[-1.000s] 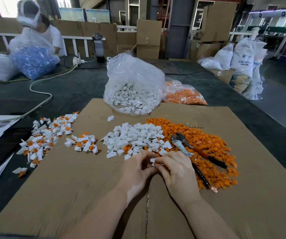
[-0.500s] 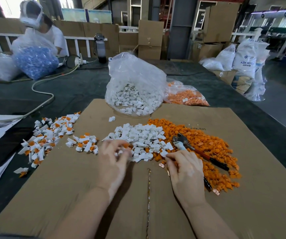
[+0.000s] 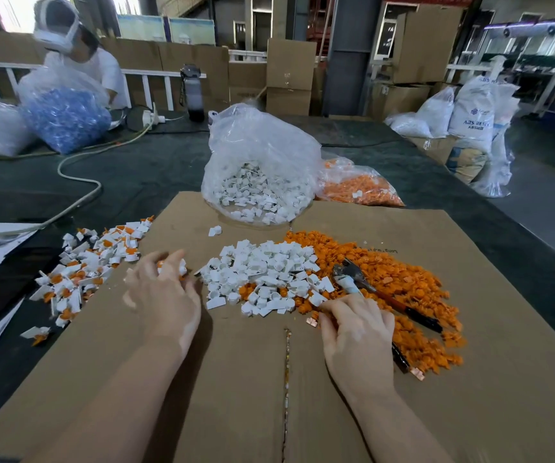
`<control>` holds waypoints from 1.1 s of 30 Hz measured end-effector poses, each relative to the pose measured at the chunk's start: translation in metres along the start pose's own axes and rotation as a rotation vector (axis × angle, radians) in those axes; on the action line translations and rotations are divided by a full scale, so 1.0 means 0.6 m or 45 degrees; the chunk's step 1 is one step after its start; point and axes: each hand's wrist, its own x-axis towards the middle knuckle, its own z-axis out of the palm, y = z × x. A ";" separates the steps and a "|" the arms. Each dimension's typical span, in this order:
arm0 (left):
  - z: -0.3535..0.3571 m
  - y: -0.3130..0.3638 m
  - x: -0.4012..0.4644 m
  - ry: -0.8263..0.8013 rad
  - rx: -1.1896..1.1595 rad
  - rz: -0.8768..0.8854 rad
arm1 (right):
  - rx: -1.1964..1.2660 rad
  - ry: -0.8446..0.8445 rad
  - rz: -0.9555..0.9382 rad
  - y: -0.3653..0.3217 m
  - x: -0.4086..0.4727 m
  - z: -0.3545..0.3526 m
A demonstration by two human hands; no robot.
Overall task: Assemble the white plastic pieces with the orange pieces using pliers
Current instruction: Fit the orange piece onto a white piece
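Item: white plastic pieces (image 3: 262, 269), loose heap at centre frame on the cardboard sheet (image 3: 470, 379). We judge them light, stiff and smooth, prone to scatter; best pinched one at a time across the flat sides.

Item: orange pieces (image 3: 399, 282), wider heap touching the white one on its right. We judge them equally light and small; fingertip pinch only.

Item: pliers (image 3: 356, 277), lying across the orange heap, head toward centre, dark handles running to lower right. Rigid and heavier, we judge; take by the handles.

Item: assembled white-and-orange pieces (image 3: 82, 272), spread at left frame, across the cardboard's edge.

Item: left hand (image 3: 164, 295), left of centre, blurred; fingers curled over something white and orange, though we cannot tell whether it is held.

Item: right hand (image 3: 358, 332), lower right of centre, fingers bent down at the near edge of the orange heap, beside the pliers; grip not discernible.

Item: clear bag of white pieces (image 3: 259, 168), upper centre; bag of orange pieces (image 3: 359, 188) just right of it.
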 end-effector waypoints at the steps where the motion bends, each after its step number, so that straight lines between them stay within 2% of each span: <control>1: 0.003 0.009 -0.007 -0.014 -0.056 0.076 | -0.016 -0.006 -0.022 -0.002 0.001 0.000; 5: 0.023 0.045 -0.045 -0.230 -0.126 0.518 | -0.140 -0.068 -0.100 -0.008 0.002 0.000; 7: 0.035 0.058 -0.060 -0.313 -0.028 0.619 | -0.204 -0.101 -0.104 -0.010 0.003 0.000; 11: 0.058 0.063 -0.076 -0.408 0.159 0.621 | -0.242 -0.104 -0.121 -0.009 0.003 0.001; 19: 0.068 0.058 -0.081 -0.359 0.096 0.629 | -0.042 -0.037 -0.128 -0.008 0.003 -0.003; 23: 0.072 0.060 -0.078 -0.417 0.139 0.619 | -0.011 -0.053 -0.110 -0.008 0.002 -0.005; 27: 0.070 0.060 -0.076 -0.414 0.050 0.558 | 0.021 -0.057 -0.093 -0.008 0.002 -0.006; 33: 0.063 0.062 -0.081 -0.411 0.044 0.636 | 0.028 -0.063 -0.089 -0.010 0.002 -0.009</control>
